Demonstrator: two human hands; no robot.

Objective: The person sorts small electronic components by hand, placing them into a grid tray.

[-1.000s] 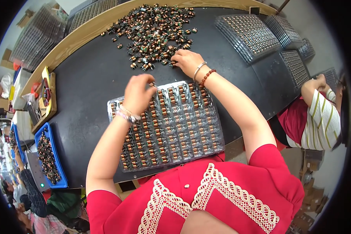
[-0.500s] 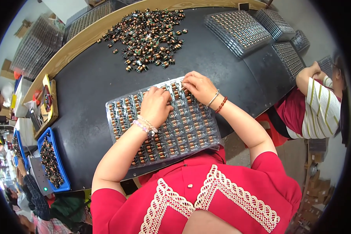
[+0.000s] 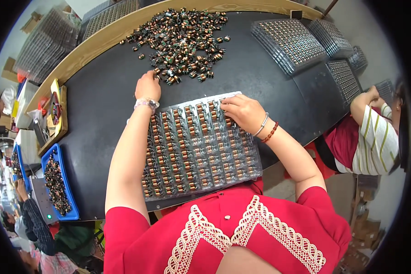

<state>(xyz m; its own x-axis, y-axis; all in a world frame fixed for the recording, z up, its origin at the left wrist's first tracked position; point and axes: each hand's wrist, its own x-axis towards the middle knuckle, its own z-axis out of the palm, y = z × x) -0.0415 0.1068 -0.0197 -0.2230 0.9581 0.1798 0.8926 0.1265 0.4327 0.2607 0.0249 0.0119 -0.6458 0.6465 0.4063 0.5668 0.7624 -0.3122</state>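
Observation:
A clear plastic tray point(image 3: 201, 146) of many pockets lies in front of me, its pockets holding small copper-wound coils point(image 3: 178, 166). Beyond it, a loose heap of the same coils point(image 3: 187, 39) covers the far side of the table. At the heap's near left edge, my left hand point(image 3: 147, 89) has its fingers curled together on a coil, which they partly cover. Over the tray's far right corner is my right hand point(image 3: 245, 113), thumb and fingers pinched at a coil in the far row; the fingers hide most of it.
Stacked filled trays point(image 3: 290, 43) stand at the far right, near another person's arm point(image 3: 367, 100). A blue bin point(image 3: 73, 201) of small parts sits at the left, below a wooden box point(image 3: 59, 123). A wooden rim point(image 3: 91, 50) bounds the table's far edge.
My left hand has left the tray and moved away to the far left, to the heap's edge. The right hand stays at the tray's far right, slightly farther right along the row.

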